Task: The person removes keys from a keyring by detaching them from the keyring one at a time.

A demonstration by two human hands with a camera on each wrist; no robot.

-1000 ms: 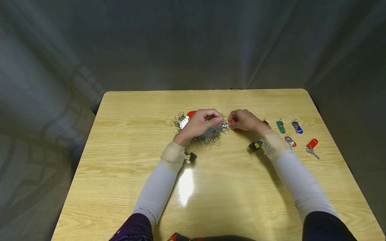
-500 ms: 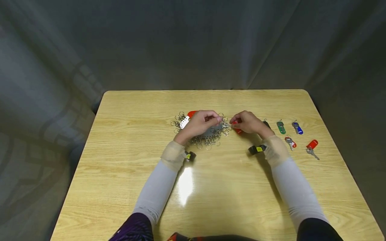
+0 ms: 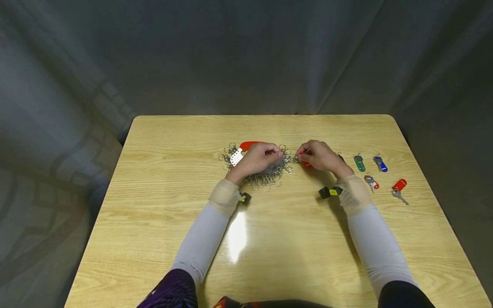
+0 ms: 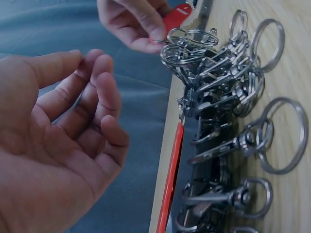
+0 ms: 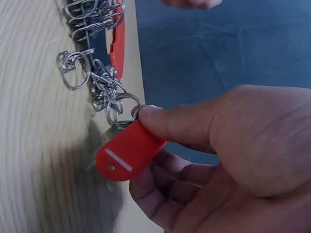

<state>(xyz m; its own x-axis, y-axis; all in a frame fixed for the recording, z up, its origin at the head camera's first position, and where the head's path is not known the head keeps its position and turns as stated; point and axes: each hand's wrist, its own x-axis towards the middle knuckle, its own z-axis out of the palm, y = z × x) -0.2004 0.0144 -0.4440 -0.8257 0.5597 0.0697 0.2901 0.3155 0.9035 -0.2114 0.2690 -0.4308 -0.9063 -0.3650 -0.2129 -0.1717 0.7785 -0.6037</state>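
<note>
My right hand (image 5: 233,145) pinches a red plastic key tag (image 5: 129,153) between thumb and fingers, near its split ring (image 5: 121,109). That ring lies against the hooks and rings (image 5: 102,92) at the end of a key-ring holder. In the head view the holder's grey plate (image 3: 265,171) lies on the table, fringed with rings, partly covered by my left hand (image 3: 259,159). The left hand's fingers are loosely curled, thumb close to the index fingertip, with nothing seen between them. It hovers beside the holder's red edge (image 4: 171,179). Whether the tag carries a key is hidden.
To the right on the wooden table (image 3: 154,205) lie keys with tags: a green tag (image 3: 359,163), a blue tag (image 3: 380,164) and red ones (image 3: 399,185). A red piece (image 3: 249,144) and a white notched piece (image 3: 236,157) show behind my left hand. A dark curtain (image 3: 246,60) hangs behind.
My right hand has moved slightly right, away from the left hand, with the red key tag turned into clearer sight. The left hand has shifted only a little.
</note>
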